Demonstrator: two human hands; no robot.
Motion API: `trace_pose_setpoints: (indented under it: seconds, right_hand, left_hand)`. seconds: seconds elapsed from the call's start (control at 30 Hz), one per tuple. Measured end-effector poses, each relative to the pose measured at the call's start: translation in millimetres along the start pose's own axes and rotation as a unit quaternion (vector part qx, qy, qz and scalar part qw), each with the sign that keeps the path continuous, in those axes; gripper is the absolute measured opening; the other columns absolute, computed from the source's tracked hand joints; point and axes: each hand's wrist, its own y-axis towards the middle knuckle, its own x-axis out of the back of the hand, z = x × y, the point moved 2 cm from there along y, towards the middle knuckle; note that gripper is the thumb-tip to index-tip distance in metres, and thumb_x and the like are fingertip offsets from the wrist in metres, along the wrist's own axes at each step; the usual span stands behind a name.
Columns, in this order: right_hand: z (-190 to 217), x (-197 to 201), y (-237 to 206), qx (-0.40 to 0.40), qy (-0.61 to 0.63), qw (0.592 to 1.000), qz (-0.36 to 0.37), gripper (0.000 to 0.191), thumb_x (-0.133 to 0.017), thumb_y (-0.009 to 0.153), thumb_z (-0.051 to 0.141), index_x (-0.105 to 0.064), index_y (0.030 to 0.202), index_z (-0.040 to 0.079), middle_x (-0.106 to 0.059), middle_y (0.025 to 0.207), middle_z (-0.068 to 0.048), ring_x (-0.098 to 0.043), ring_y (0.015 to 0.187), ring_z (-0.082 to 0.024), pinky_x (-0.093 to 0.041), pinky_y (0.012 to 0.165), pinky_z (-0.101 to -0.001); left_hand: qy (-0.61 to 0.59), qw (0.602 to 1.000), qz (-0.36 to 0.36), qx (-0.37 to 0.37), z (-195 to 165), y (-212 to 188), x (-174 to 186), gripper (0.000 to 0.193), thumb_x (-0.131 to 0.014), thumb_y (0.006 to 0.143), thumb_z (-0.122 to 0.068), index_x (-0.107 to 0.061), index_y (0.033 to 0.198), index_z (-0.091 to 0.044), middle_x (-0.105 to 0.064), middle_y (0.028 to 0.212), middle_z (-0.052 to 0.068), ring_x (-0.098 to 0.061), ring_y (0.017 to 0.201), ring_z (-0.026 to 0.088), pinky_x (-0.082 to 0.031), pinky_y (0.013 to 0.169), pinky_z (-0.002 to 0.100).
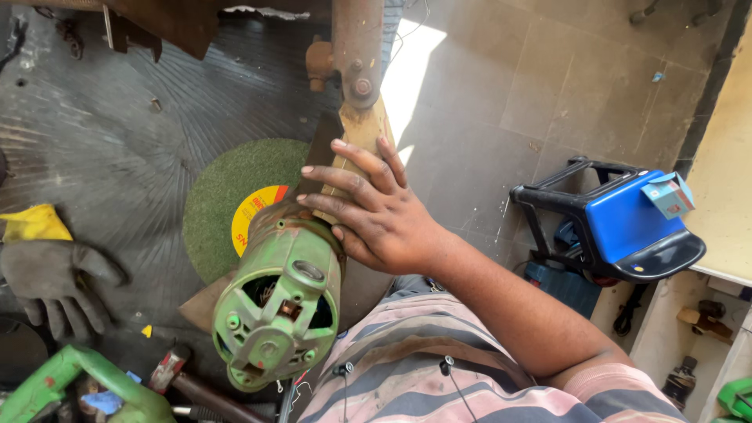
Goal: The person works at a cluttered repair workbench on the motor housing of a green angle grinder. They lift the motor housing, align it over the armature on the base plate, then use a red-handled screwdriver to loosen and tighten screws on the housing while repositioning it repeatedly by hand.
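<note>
My right hand (376,207) reaches in from the lower right and lies with its fingers spread across the top of a green electric motor housing (278,305) and a tan, rusty metal bar (364,129). The thumb sits against the motor's side. The motor's open end, with its windings showing, faces me. Behind it a round green abrasive disc (223,207) with a yellow and red label lies flat on the dark floor. My left hand is out of view.
A grey work glove (55,282) and a yellow cloth (31,223) lie at the left. A hammer (176,376) and a green tool (70,384) are at the bottom left. A blue stool (627,227) with a small box (667,194) stands at the right.
</note>
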Motion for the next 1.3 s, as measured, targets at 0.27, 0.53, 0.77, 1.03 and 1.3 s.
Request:
trace_pose_setpoints:
  seconds: [0.27, 0.53, 0.77, 1.03, 1.3]
  right_hand:
    - [12, 6, -11, -0.008, 0.0, 1.0, 0.002, 0.051, -0.065, 0.094, 0.021, -0.06, 0.144, 0.019, -0.047, 0.16, -0.004, -0.025, 0.159, -0.031, -0.006, 0.133, -0.0583]
    - [27, 13, -13, 0.015, -0.026, 1.0, -0.009, 0.051, -0.064, 0.092, 0.018, -0.061, 0.142, 0.017, -0.046, 0.158, -0.006, -0.023, 0.157, -0.034, -0.006, 0.129, -0.0607]
    - [36, 12, -13, 0.017, -0.022, 0.999, -0.015, 0.043, -0.062, 0.097, 0.018, -0.063, 0.14, 0.016, -0.046, 0.158, -0.007, -0.025, 0.157, -0.036, -0.005, 0.13, -0.0608]
    - [20, 15, 2, 0.035, -0.045, 0.998, 0.008, 0.046, -0.063, 0.096, 0.023, -0.063, 0.141, 0.016, -0.047, 0.156, -0.01, -0.026, 0.154, -0.037, -0.006, 0.127, -0.0588]
    - [-3, 43, 51, 0.106, -0.019, 0.992, 0.072, 0.045, -0.071, 0.092, 0.028, -0.066, 0.135, 0.014, -0.06, 0.139, -0.007, -0.045, 0.136, -0.033, -0.026, 0.119, -0.0519]
  left_hand:
    - [-0.034, 0.997, 0.058, -0.026, -30, -14, 11, 0.035, -0.065, 0.098, -0.015, -0.045, 0.125, -0.005, -0.059, 0.076, 0.008, -0.053, 0.057, 0.014, -0.044, 0.053, 0.033]
    - [-0.051, 0.994, -0.012, -0.091, -47, -34, -21, 0.04, -0.06, 0.1, -0.015, -0.044, 0.135, -0.006, -0.059, 0.072, 0.009, -0.051, 0.053, 0.013, -0.041, 0.048, 0.031]
    - [0.021, 0.998, -0.056, 0.008, -64, -67, -15, 0.036, -0.056, 0.107, -0.015, -0.042, 0.139, -0.009, -0.056, 0.079, 0.007, -0.044, 0.06, 0.012, -0.038, 0.053, 0.029]
    - [0.092, 0.991, -0.09, 0.034, -53, -46, -12, 0.038, -0.059, 0.108, -0.007, -0.045, 0.143, -0.004, -0.058, 0.098, 0.01, -0.051, 0.08, 0.014, -0.044, 0.071, 0.029]
    - [0.424, 0.857, -0.253, 0.148, -40, -23, 57, 0.04, -0.063, 0.108, 0.002, -0.049, 0.146, 0.001, -0.061, 0.116, 0.012, -0.058, 0.1, 0.017, -0.049, 0.089, 0.03]
